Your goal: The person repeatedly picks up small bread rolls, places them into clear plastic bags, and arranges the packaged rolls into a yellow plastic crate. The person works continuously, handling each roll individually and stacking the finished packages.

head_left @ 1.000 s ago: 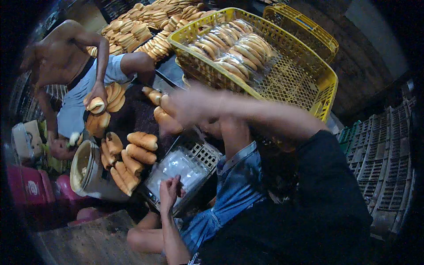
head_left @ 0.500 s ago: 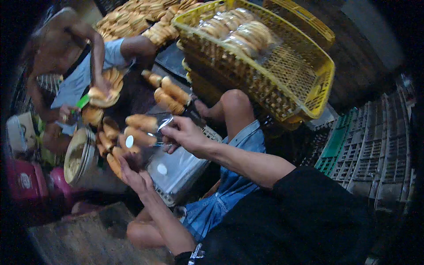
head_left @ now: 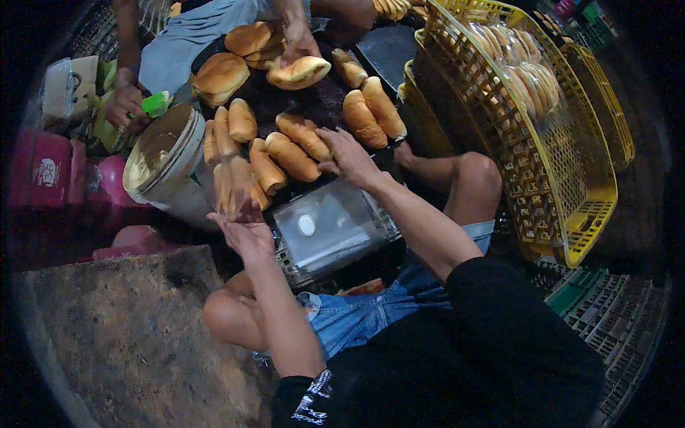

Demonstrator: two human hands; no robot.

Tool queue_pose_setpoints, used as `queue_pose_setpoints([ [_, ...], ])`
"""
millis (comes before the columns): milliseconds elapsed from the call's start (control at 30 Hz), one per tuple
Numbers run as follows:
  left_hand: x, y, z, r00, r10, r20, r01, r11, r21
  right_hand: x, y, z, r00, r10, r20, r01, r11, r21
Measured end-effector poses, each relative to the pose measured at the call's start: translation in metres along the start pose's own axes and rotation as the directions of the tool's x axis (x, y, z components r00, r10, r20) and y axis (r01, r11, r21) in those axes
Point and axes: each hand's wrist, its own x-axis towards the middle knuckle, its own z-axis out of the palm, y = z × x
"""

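Note:
My left hand (head_left: 246, 232), palm up, is closed around the near end of a clear bag of long bread rolls (head_left: 234, 182), which motion blurs. My right hand (head_left: 349, 157) has its fingers stretched out at the near ends of two golden rolls (head_left: 303, 135), touching or almost touching them. Another roll (head_left: 267, 166) lies between my hands. Just below them is a stack of clear plastic bags (head_left: 335, 232) with a white oval sticker, on a crate between my legs. Two further rolls (head_left: 373, 114) lie beyond my right hand.
Opposite, a co-worker's hand (head_left: 300, 46) holds a round bun (head_left: 298, 73); their other hand (head_left: 127, 103) grips a green-handled tool (head_left: 155, 105). A white bucket (head_left: 160, 153) stands left. Yellow crates (head_left: 528, 167) with bagged buns rise at right. A wooden board (head_left: 135, 328) lies lower left.
My right hand has let go of the bag's mouth and moved to the loose rolls. The bag in my left hand has swung away and now points outward. The whole view has turned.

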Motion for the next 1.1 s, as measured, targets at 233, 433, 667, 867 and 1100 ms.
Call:
queue_pose_setpoints([
  [233, -0.003, 0.011, 0.027, 0.964, 0.259, 0.064, -0.267, 0.923, 0.279, 0.010, -0.047, -0.148, 0.904, 0.397, 0.159, -0.427, 0.847, 0.317],
  [433, -0.019, -0.001, 0.061, 0.869, 0.410, 0.276, -0.485, 0.818, 0.310, -0.014, -0.082, -0.257, 0.907, 0.412, 0.089, -0.337, 0.581, 0.741],
  [667, -0.036, 0.026, 0.058, 0.827, 0.514, 0.229, -0.555, 0.679, 0.481, -0.022, -0.098, -0.274, 0.849, 0.513, 0.125, -0.392, 0.454, 0.800],
  [867, -0.053, 0.020, 0.065, 0.833, 0.525, 0.173, -0.549, 0.749, 0.371, -0.027, -0.095, -0.275, 0.951, 0.280, 0.130, -0.255, 0.473, 0.843],
  [1100, -0.063, 0.048, 0.053, 0.792, 0.376, 0.481, -0.577, 0.720, 0.386, -0.005, -0.116, -0.270, 0.888, 0.391, 0.242, -0.407, 0.423, 0.809],
])
